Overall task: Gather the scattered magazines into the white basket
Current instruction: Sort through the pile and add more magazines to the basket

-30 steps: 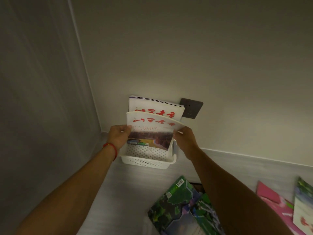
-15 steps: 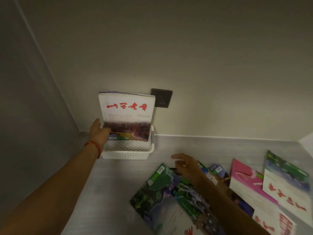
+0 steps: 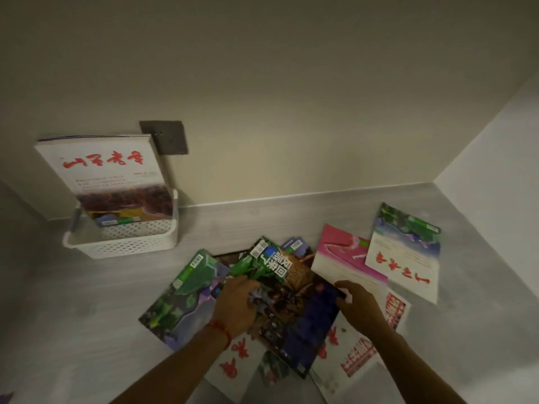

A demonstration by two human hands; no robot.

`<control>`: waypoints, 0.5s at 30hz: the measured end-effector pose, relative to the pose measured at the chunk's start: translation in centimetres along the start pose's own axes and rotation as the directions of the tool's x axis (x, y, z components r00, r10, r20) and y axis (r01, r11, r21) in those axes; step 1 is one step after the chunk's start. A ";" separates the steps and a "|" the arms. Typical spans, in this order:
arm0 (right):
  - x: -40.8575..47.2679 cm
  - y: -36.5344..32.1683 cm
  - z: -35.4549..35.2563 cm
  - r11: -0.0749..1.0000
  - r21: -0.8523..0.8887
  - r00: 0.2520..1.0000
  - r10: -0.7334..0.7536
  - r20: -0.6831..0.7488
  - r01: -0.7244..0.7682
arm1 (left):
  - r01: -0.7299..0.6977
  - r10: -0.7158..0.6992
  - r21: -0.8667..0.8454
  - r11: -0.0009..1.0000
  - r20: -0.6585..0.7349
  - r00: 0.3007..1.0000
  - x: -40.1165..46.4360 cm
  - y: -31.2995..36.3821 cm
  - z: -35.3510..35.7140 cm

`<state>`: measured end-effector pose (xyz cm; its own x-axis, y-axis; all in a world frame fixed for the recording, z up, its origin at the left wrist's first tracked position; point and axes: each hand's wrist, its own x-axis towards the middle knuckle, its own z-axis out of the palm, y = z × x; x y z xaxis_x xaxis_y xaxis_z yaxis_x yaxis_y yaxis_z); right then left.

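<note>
Both hands lie on the dark magazine [image 3: 294, 313] atop the scattered pile on the worktop [image 3: 87, 316]: left hand [image 3: 236, 307] fingers curl at its left edge, right hand [image 3: 357, 306] fingers curl at its right edge. White basket [image 3: 131, 243] holds upright magazines [image 3: 108, 176] by the wall.

Dim beige wall [image 3: 291, 83] w/ dark switch plate [image 3: 167, 138], grey countertop [image 3: 87, 301], pale side panel [image 3: 501, 147] at rt.

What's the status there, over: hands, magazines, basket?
Both hands on the dark-covered magazine: left hand on its left edge, right hand at its right edge. White basket holds upright magazines. Several loose ones around. Nothing blocking.
</note>
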<state>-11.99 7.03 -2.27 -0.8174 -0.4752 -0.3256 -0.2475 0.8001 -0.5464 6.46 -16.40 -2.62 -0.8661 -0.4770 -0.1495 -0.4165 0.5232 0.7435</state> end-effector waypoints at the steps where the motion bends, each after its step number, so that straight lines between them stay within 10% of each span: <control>1: -0.1 0.6 0.0 0.999 -0.012 0.999 -0.045 0.023 0.045 | 0.004 -0.005 0.048 0.999 0.007 1.000 -0.4 0.4 1.6; 5: 0.9 0.6 0.6 0.982 -0.038 0.978 -0.178 0.105 0.183 | 0.174 -0.200 0.381 0.908 0.031 0.979 -2.0 0.8 5.2; 11: 2.2 -1.6 2.3 0.890 -0.438 0.987 -0.070 0.144 0.127 | 0.221 -0.259 0.418 0.881 0.036 0.965 -3.4 0.6 6.4; 15: 2.9 -1.0 2.3 0.967 -0.235 0.973 -0.047 0.227 0.102 | 0.195 -0.255 0.430 0.881 0.086 0.963 -4.4 0.0 6.4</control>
<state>-12.93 4.00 -4.49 -0.6654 -0.5832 -0.4661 -0.4448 0.8111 -0.3799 8.50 -9.80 -6.18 -0.7517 -0.5317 -0.3900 -0.6548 0.6720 0.3460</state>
